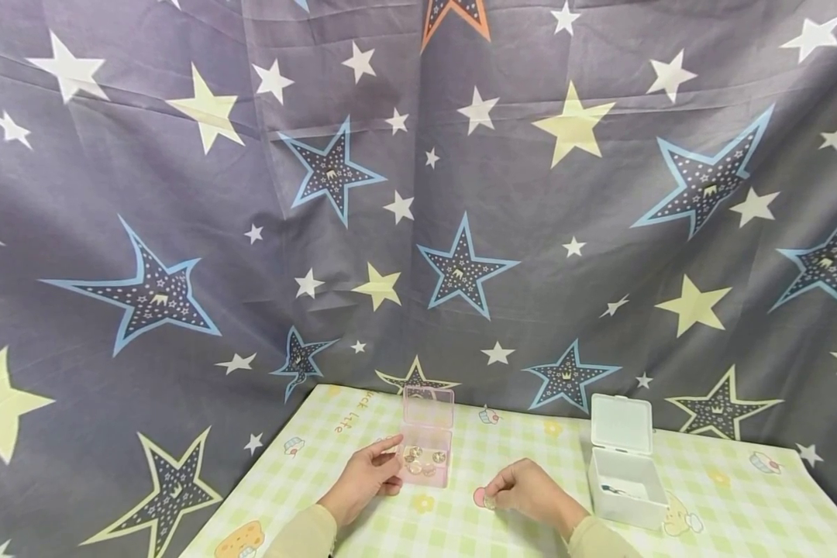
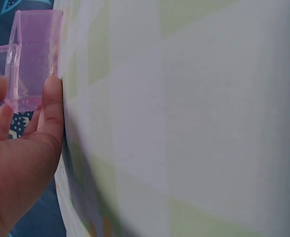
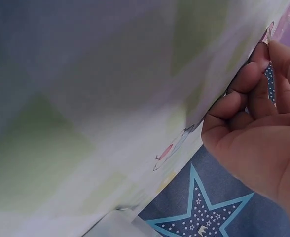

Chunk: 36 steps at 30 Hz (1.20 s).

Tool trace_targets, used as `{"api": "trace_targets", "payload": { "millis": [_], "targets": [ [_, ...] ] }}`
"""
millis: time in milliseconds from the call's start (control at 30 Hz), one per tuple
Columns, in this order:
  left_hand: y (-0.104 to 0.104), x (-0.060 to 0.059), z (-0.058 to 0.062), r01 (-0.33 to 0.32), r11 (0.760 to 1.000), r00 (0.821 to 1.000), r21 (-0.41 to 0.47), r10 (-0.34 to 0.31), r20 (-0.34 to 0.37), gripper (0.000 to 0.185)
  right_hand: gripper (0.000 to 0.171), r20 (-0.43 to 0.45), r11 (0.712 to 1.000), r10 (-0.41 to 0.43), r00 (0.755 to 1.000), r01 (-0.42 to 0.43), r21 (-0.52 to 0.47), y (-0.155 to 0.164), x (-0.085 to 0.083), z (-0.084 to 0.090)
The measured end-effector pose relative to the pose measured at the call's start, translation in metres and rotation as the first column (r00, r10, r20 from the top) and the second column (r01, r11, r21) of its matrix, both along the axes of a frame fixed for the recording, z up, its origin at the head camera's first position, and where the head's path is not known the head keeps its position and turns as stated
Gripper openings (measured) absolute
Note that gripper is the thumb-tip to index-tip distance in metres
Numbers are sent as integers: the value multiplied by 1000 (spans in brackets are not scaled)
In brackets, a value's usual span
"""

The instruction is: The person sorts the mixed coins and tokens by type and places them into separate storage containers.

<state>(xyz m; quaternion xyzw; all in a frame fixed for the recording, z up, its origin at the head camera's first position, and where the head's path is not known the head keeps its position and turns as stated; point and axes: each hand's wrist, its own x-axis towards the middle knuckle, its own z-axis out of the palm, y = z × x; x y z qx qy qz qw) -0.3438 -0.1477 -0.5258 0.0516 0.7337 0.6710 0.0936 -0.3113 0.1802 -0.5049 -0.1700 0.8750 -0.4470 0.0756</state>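
My left hand [image 1: 368, 475] holds the left side of a small clear-pink plastic box [image 1: 425, 480], its thumb low near the tablecloth and its fingers along the wall. The lid [image 1: 428, 408] of this box stands up at the back. Several round gold-coloured coins [image 1: 438, 457] lie inside. To the right, close over the cloth, my right hand [image 1: 530, 490] pinches a small coin [image 1: 489, 502] between thumb and forefinger; only a thin edge of this coin [image 3: 270, 32] shows in the right wrist view. A pink round patch [image 1: 479, 496] shows just beside it.
A white box [image 1: 628, 508] with its lid raised stands right of my right hand, with a small dark item [image 1: 614, 490] inside. Green-checked cloth [image 1: 363, 535] covers the table. A dark star-patterned curtain [image 1: 418, 194] hangs behind the table's far edge.
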Motion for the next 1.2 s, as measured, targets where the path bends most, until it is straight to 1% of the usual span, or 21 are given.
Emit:
{"api": "trace_targets", "payload": {
  "millis": [200, 433, 567, 667, 800, 900, 1000, 1100, 1200],
  "targets": [
    [0, -1, -2, -3, 1000, 1000, 1, 3, -6, 60, 5, 11, 1000, -3, 1000, 3, 21, 1, 2, 1],
    [-1, -1, -3, -8, 1000, 1000, -2, 8, 1, 61, 8, 24, 1000, -7, 1000, 6, 13, 3, 1, -3],
    [-1, -1, -2, -3, 1000, 1000, 1, 3, 4, 61, 7, 21, 1000, -26, 999, 25, 9, 4, 0, -3],
    [-1, -1, -2, -1, 1000, 1000, 2, 1, 5, 61, 11, 26, 999, -43, 999, 44, -30, 6, 0, 0],
    [-1, -1, -1, 0, 1000, 1000, 0, 0, 5, 61, 18, 29, 990, -80, 996, 83, -110, 8, -5, 7],
    [-1, -1, -1, 1, 1000, 1000, 1, -1, 5, 61, 23, 47, 977, -130, 990, 136, -163, 5, -11, 12],
    [-2, -2, -2, 2, 1000, 1000, 2, -2, 7, 60, 27, 87, 959, -167, 982, 182, -219, -1, -15, 16],
    [-2, -3, -3, 3, 1000, 1000, 2, -3, 9, 60, 29, 128, 939, -175, 976, 204, -276, -11, -18, 20],
    [-2, -3, -4, 2, 1000, 1000, 0, -2, 12, 60, 30, 140, 928, -174, 975, 210, -308, -23, -19, 21]
  ]
}}
